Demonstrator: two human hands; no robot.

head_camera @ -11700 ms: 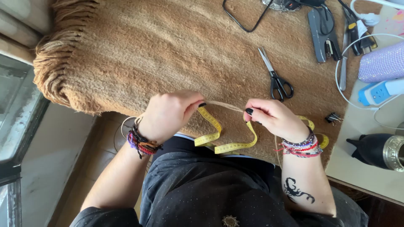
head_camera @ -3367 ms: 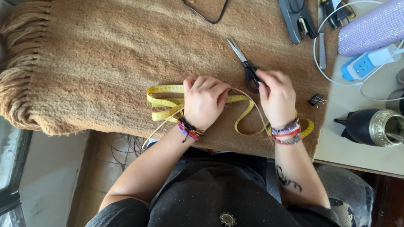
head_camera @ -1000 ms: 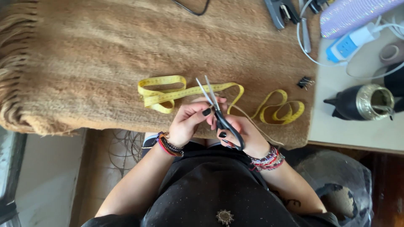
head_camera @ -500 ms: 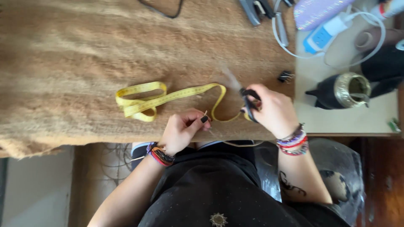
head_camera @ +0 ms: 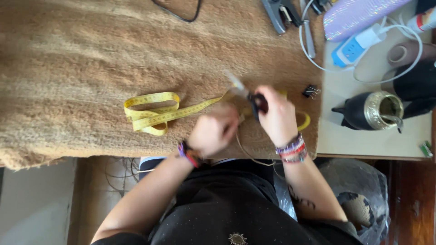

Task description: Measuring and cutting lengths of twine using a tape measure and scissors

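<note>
Right hand [head_camera: 278, 119] gripping black scissors [head_camera: 254, 100] near the brown blanket's [head_camera: 91, 68] front edge, left hand [head_camera: 212, 132] pinching thin cord [head_camera: 245, 152] probably light and floppy, best held close beside the cut, soft yellow tape measure [head_camera: 156, 113] just beside.

packages: none | labels: none readable | signs: none | screens: none

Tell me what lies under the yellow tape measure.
The yellow tape measure lies looped on a brown woolly cloth. Its right stretch disappears under the right hand, which grips scissors. Whatever the cloth rests on is covered.
</note>
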